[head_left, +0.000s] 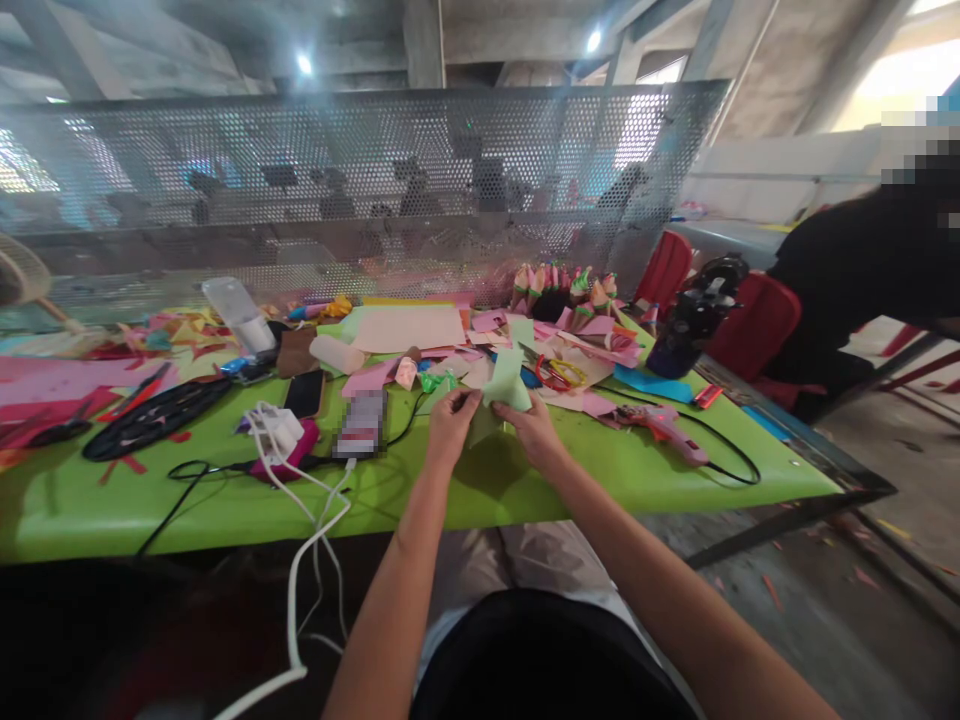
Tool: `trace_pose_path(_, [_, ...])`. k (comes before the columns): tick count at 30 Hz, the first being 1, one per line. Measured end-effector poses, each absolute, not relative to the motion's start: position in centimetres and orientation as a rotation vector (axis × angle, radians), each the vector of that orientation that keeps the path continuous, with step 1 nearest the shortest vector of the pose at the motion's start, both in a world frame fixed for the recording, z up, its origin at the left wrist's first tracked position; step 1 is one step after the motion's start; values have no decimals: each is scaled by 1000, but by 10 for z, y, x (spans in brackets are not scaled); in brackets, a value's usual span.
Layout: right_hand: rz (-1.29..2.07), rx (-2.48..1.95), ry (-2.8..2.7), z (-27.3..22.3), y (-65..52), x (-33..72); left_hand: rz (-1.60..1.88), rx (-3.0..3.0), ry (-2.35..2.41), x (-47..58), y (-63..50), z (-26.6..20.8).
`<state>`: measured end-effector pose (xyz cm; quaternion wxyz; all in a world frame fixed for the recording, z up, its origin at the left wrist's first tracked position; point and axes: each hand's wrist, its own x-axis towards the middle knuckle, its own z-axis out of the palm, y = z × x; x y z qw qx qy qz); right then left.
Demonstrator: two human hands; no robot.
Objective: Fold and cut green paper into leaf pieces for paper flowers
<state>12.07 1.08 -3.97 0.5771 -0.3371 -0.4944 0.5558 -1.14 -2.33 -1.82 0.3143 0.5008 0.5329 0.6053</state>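
A piece of pale green paper [506, 378] is held up over the near part of the green-covered table [570, 480]. My right hand [529, 420] is closed on its lower right side, thumb across the paper. At its left edge my left hand [454, 418] has fingers pinched together, apparently on the paper's edge; the exact contact is hard to make out. Just behind the hands lie scissors with red and yellow handles [559, 374], a crumpled green piece [437, 381] and a small pink-and-brown paper cone [408, 368].
A pink glue gun [667, 430] with a black cord lies right. Phones [306, 394], a charger [281, 430] and white cables are left. Several paper cones [562, 285] stand at the back near a dark bottle [694, 320]. A person in black [847, 250] sits far right.
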Motion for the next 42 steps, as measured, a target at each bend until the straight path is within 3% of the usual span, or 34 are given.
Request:
trace_pose_path(26, [1403,-829,-1317,-32,0,118,1703,1134,1393,-14,-20,-19])
trace_pose_path(42, [1438,-811,-1235,-34,2,120,1598,1173,1319,-13,-22,-18])
